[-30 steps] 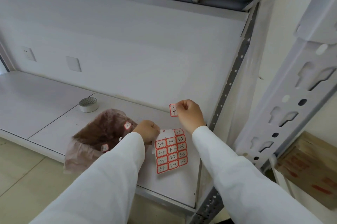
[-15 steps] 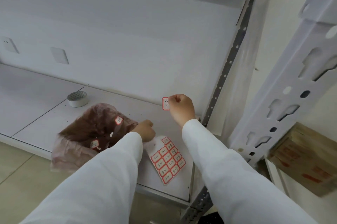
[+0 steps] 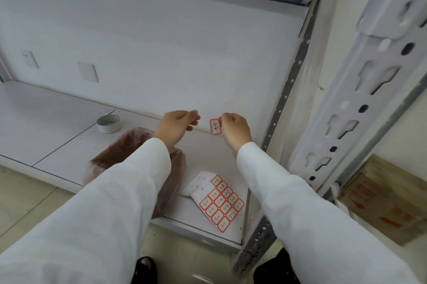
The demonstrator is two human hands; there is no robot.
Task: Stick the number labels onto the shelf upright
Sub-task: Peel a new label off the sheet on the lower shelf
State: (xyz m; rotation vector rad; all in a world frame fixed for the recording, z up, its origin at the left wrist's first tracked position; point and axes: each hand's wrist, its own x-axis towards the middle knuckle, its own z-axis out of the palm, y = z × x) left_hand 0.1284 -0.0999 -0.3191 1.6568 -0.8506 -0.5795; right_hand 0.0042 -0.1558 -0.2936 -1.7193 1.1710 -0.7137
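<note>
My right hand point(image 3: 235, 128) pinches a single red-bordered number label point(image 3: 215, 127) by its right edge, held upright in the air over the back of the shelf board. My left hand point(image 3: 179, 125) is raised just left of it, fingers loosely apart, holding nothing and not touching the label. The label sheet point(image 3: 219, 204), with several red-bordered labels left and its top corner peeled bare, lies flat on the shelf board point(image 3: 208, 156) near the front edge. The near shelf upright point(image 3: 360, 108), white with keyhole slots, rises at the right; the rear upright point(image 3: 284, 96) stands behind my right hand.
A pinkish plastic bag point(image 3: 129, 145) sits on the shelf under my left forearm. A roll of white tape point(image 3: 109, 123) stands further left. The white back wall point(image 3: 161, 57) carries two wall plates. A cardboard box point(image 3: 388, 202) lies on the floor at the right.
My left hand let go of the sheet and rose toward the label. The sheet now lies alone on the shelf. My right hand keeps the single label, held at about the same height.
</note>
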